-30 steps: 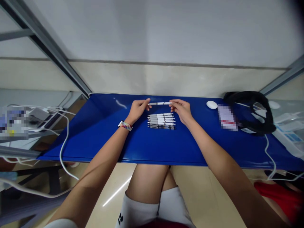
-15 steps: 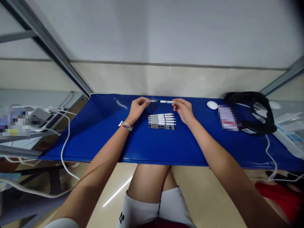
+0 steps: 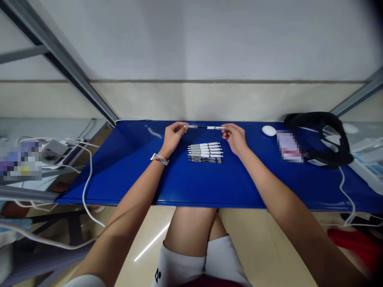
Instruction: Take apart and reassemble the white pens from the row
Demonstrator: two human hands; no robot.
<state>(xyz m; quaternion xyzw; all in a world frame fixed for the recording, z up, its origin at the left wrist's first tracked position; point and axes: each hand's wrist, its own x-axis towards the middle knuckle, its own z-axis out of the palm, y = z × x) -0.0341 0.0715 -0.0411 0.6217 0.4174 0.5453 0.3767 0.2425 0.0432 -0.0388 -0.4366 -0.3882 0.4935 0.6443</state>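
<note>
Between my two hands a pen is drawn out in two parts, level above the far side of the blue table (image 3: 185, 187). The fingertips of my left hand (image 3: 173, 137) pinch the grey front section (image 3: 192, 126), its tip end partly hidden by them. My right hand (image 3: 236, 138) is closed on the far end of the white barrel (image 3: 214, 128). A thin dark refill (image 3: 202, 127) bridges the gap between the two parts. Just nearer to me lies a row of several white-and-grey pens (image 3: 205, 151), side by side with tips to the left.
Right of my right hand lie a white oval object (image 3: 269, 130), a blurred pink packet (image 3: 289, 146) and a black headband-like strap (image 3: 344, 147). White cables (image 3: 87, 179) hang over the left edge. A wall (image 3: 209, 101) stands behind the table, with metal frame posts (image 3: 80, 87) at the sides.
The white barrel has moved right with my right hand, away from the grey section. More of the dark refill now shows between them. My left hand stays nearly in place.
</note>
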